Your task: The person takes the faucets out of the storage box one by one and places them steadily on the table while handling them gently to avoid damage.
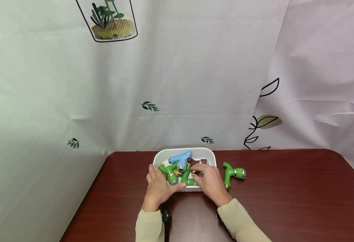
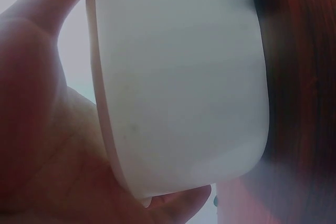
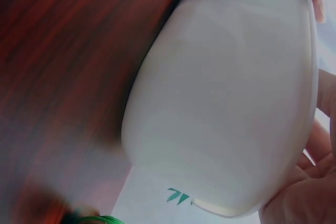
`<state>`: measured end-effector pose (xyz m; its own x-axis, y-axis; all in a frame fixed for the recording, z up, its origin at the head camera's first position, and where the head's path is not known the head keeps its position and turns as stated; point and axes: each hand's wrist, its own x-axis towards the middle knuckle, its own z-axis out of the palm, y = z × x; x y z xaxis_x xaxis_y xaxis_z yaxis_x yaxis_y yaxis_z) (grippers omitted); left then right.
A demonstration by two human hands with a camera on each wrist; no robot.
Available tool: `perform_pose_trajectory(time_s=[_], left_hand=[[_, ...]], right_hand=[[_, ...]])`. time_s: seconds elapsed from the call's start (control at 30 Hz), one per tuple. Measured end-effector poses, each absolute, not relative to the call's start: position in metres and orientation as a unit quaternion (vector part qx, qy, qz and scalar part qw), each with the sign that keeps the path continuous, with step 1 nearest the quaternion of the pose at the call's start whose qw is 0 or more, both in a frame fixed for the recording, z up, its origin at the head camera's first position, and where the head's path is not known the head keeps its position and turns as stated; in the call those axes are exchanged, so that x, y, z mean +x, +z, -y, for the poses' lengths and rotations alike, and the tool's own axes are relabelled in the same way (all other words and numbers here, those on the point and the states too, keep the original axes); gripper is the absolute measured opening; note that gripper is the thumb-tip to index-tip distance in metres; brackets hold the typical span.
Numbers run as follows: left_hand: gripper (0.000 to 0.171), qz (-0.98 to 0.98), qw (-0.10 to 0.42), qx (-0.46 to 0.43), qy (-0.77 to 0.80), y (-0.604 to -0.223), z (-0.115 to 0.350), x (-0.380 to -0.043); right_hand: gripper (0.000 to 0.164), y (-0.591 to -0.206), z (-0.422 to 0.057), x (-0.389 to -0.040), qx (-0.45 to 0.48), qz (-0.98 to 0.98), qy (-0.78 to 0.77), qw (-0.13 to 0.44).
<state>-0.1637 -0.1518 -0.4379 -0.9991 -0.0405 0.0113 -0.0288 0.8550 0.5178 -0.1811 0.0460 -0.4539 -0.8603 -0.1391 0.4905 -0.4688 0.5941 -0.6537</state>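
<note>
A white plastic tub (image 1: 162, 155) holds several toy-like garden taps. My left hand (image 1: 159, 189) grips its front left corner, thumb along the front rim and fingers on the left side. In the left wrist view that hand wraps the rim of the tub (image 2: 178, 87). My right hand (image 1: 211, 181) reaches over the front right rim, thumb and forefinger pinching the brass end of a brown tap (image 1: 203, 162), partly hidden by the fingers. Beside it lie a blue tap (image 1: 181, 159), a green tap (image 1: 171, 173) and another green tap (image 1: 186, 178).
One more green tap (image 1: 230, 173) lies on the dark red wooden table (image 1: 285, 191), right of the tub. A pale curtain (image 1: 177, 84) with leaf prints hangs behind the table's back edge.
</note>
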Motion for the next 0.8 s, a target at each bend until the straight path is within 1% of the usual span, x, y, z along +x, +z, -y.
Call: perform_pose_trajectory(time_s=[0.23, 0.5, 0.8], left_hand=[[0.135, 0.964, 0.012, 0.019, -0.264, -0.437, 0.151, -0.164], [0.137, 0.964, 0.014, 0.020, -0.265, -0.437, 0.151, -0.164], [0.137, 0.965, 0.011, 0.022, -0.263, -0.437, 0.151, -0.164]], right_hand=[[0.018, -0.451, -0.048, -0.178, 0.156, 0.870, 0.425, 0.194], [0.020, -0.445, -0.051, -0.176, 0.146, 0.874, 0.416, 0.205], [0.021, -0.440, -0.055, -0.175, 0.151, 0.873, 0.404, 0.227]])
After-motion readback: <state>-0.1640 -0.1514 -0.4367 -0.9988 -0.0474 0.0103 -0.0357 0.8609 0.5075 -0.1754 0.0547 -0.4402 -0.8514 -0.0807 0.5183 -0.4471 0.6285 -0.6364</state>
